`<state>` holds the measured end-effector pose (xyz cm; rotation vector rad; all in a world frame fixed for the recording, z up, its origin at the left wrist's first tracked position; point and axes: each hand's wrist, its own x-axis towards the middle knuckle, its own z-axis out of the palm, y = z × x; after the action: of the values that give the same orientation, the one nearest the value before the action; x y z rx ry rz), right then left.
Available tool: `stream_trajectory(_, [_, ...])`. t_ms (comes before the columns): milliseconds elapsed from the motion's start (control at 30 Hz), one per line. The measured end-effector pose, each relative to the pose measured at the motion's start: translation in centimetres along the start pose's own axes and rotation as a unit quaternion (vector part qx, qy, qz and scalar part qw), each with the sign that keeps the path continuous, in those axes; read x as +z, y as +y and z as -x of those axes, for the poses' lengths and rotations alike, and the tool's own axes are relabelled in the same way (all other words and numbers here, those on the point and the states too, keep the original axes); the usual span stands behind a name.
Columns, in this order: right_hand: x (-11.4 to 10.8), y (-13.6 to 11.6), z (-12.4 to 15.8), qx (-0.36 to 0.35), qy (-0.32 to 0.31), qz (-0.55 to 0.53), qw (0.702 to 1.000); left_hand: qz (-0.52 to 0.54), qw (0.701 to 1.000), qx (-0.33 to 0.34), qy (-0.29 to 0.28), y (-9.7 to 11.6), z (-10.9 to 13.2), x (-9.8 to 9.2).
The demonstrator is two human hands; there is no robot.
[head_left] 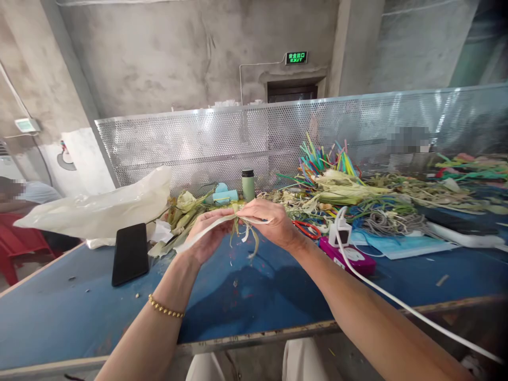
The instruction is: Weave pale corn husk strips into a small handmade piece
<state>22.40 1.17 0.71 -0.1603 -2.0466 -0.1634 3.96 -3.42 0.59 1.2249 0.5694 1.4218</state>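
Observation:
Above the middle of the blue table, my left hand [209, 231] and my right hand [273, 221] meet at the fingertips. Both are closed on a pale corn husk strip [204, 231], whose flat end hangs over the left palm toward the wrist. Thin greenish strands [255, 246] dangle below the pinch, between the hands. How the strands join the strip is hidden by the fingers. Behind the hands stand a green bottle with a black lid [248, 185] and a light-blue roll [225, 196].
A black phone [130, 255] and a large pale plastic bag [107, 209] lie left. To the right are a purple power strip [349, 259] with a white cable [381, 291], husk bundles [341, 189], cords [391, 222] and a blue face mask [405, 246]. A perforated metal panel [206, 140] rises behind.

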Motion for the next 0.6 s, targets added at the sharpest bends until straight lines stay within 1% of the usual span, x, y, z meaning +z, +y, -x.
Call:
stream_trajectory(100, [-0.28,-0.51,-0.31,-0.006,-0.014,0.003,1.0,0.024,1.0,-0.016,0.007,0.25,0.19,0.15])
stream_trajectory(200, [-0.36,-0.8,-0.48,-0.014,-0.026,0.013,0.999,0.036,0.998,-0.047,0.023,0.07,0.31,0.27])
stream_trajectory(300, [-0.36,-0.73,-0.46,-0.018,-0.038,0.03,0.999,0.035,0.997,-0.069,0.023,-0.09,0.38,0.38])
stream_trajectory(433, [-0.46,-0.51,-0.33,-0.006,-0.063,0.049,0.997,0.023,0.996,-0.078,0.028,-0.09,0.36,0.44])
stream_trajectory(500, [-0.48,-0.43,-0.26,0.002,-0.074,0.046,0.996,0.018,0.997,-0.071,0.037,-0.14,0.27,0.35])
stream_trajectory(600, [-0.34,-0.2,-0.13,0.02,-0.061,0.011,0.998,0.017,0.997,-0.055,0.043,-0.29,0.12,0.16])
